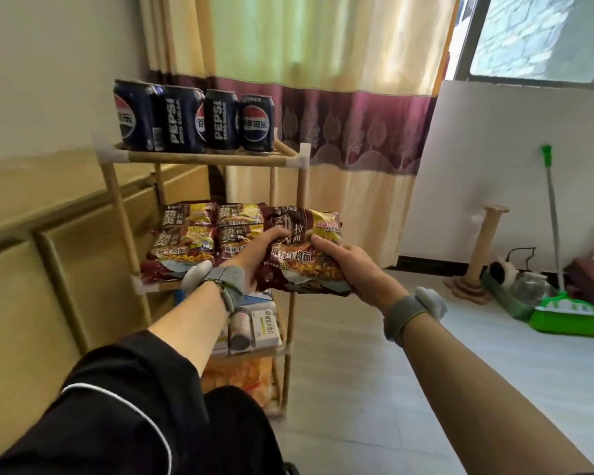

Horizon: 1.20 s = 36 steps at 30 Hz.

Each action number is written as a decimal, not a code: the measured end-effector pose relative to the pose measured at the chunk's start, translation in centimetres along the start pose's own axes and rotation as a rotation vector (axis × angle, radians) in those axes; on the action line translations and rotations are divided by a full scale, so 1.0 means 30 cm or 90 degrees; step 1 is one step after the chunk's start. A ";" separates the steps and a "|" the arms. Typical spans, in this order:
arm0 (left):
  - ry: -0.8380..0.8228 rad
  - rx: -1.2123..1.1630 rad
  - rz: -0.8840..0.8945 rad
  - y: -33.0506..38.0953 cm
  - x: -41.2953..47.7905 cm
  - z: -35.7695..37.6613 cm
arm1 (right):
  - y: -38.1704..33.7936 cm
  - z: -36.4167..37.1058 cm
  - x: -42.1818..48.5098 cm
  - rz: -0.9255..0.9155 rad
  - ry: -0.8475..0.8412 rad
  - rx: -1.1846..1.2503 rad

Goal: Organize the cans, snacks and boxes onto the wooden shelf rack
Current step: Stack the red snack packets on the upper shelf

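Cans (192, 120) line the top of the rack (199, 159), noodle packets (199, 234) fill the second tier, boxes (264, 329) sit below; both the left hand (254, 255) and the right hand (343, 265) clasp one last packet (302, 248) just beside that tier, unplaced.

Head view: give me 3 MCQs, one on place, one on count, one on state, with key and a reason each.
1. Where do the Pepsi cans stand?
A. top tier of the wooden rack
B. on the floor
C. on the windowsill

2. How many cans show there?
A. two
B. four
C. six

3. What state is the noodle packet at the rack's right side in?
A. lying alone on the floor
B. held by both hands
C. torn open and empty

Key:
1 A, the cans sit on the highest level of the wooden rack.
2 B, four dark cans stand in a row.
3 B, the left hand and right hand both grip it in front of the middle tier, beside the shelved packets.
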<state>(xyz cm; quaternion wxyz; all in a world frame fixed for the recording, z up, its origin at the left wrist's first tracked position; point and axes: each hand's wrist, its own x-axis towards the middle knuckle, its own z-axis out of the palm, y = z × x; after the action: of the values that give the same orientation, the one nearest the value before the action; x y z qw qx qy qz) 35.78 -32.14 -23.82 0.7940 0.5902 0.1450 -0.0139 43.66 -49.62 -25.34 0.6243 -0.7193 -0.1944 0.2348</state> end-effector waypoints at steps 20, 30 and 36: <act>0.238 0.022 0.040 0.223 0.104 -0.445 | -0.158 0.433 0.384 -0.009 0.027 0.087; 0.431 0.391 0.141 0.313 0.379 -0.562 | -0.204 0.479 0.732 0.010 0.114 -0.210; 0.513 0.685 0.082 0.220 0.428 -0.609 | -0.120 0.513 0.736 -0.044 0.173 -0.515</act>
<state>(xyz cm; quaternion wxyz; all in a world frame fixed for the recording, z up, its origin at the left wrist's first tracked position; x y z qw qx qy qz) 45.44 -11.03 -25.60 0.2727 0.8699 0.3673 0.1847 52.75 -24.03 -25.57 0.3196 -0.9235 -0.2109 0.0215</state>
